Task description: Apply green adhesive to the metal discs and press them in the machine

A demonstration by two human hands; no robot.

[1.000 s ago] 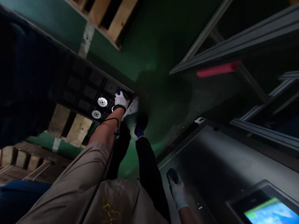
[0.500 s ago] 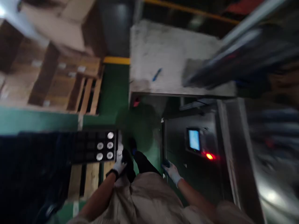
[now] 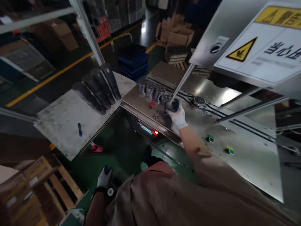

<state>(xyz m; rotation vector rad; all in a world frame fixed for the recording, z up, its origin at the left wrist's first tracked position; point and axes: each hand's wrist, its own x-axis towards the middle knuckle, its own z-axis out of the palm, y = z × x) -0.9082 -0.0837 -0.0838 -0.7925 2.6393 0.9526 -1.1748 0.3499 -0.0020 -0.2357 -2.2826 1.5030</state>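
My right hand (image 3: 177, 114), in a white glove with dark fingertips, reaches over a steel worktop (image 3: 246, 163). Its thumb and fingers are bent round the near end of a row of ridged round metal parts (image 3: 155, 91); the grip is partly hidden. Just left of that hand sits a red button (image 3: 152, 105). A single round metal part (image 3: 199, 101) lies farther right, by the dark guide rails. Low beside my leg hangs my left hand (image 3: 105, 177), gloved, fingers loosely bent, with nothing visible in it. A pale disc (image 3: 110, 192) shows beside its wrist.
Dark cylindrical stacks (image 3: 98, 89) and a blue marker (image 3: 79, 129) lie on a whitish table (image 3: 56, 125). Metal posts and a guard with a warning sign (image 3: 263, 47) stand above the worktop. A wooden pallet (image 3: 62, 191) carries cartons at lower left. Two green buttons (image 3: 230, 151) sit right.
My view has swung right and up from the floor to the steel worktop. My right hand has gone from beside the cabinet to the metal parts; my left stays low.
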